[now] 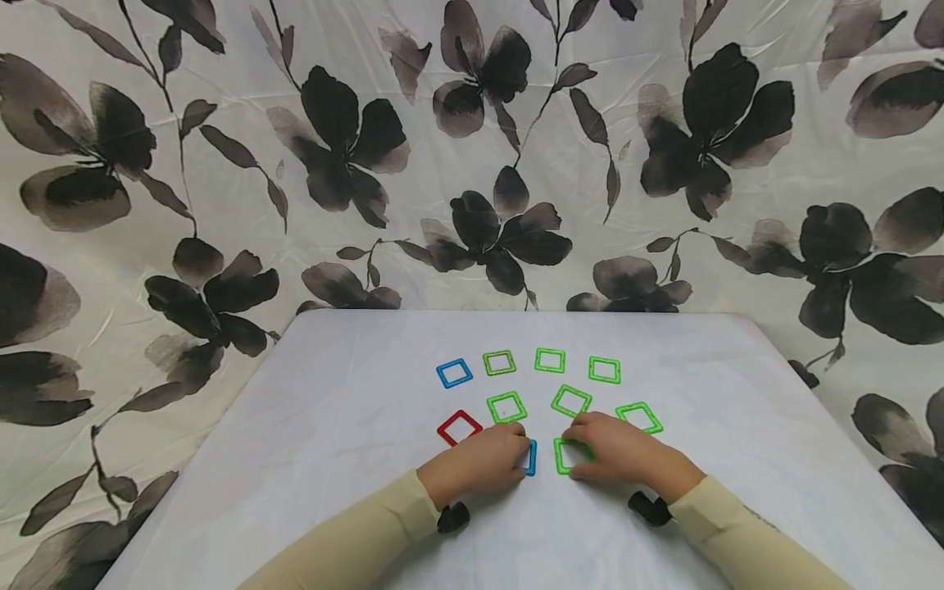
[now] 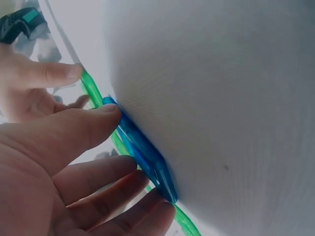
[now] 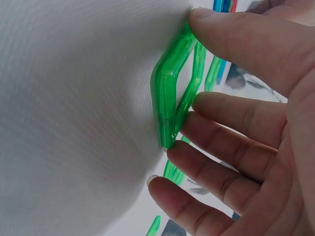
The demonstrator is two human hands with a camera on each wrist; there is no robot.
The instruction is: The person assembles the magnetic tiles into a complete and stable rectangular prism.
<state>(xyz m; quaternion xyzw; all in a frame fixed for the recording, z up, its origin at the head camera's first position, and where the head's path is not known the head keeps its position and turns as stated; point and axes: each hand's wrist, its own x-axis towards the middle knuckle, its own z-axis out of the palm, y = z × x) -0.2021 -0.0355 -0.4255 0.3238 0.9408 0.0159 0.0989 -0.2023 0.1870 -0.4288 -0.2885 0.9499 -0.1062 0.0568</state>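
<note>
My left hand (image 1: 483, 460) grips a blue square frame (image 1: 532, 459) by its edges, thumb at one end and fingertips at the other. The left wrist view shows this blue frame (image 2: 160, 167) lying flat on the white cloth. Just to the right, my right hand (image 1: 619, 449) holds a green square frame (image 1: 559, 457) between thumb and fingers. In the right wrist view the green frame (image 3: 163, 98) rests on the cloth, with the thumb at its upper corner. From the head camera, the hands cover part of both frames. A narrow gap separates the two frames.
A red frame (image 1: 449, 420) lies just beyond my left hand. Behind are a blue frame (image 1: 460, 383) and several green ones, including one green frame (image 1: 605, 359) at back right. The white-covered table (image 1: 354, 385) ends at a floral curtain (image 1: 413, 287). Black devices sit at both wrists.
</note>
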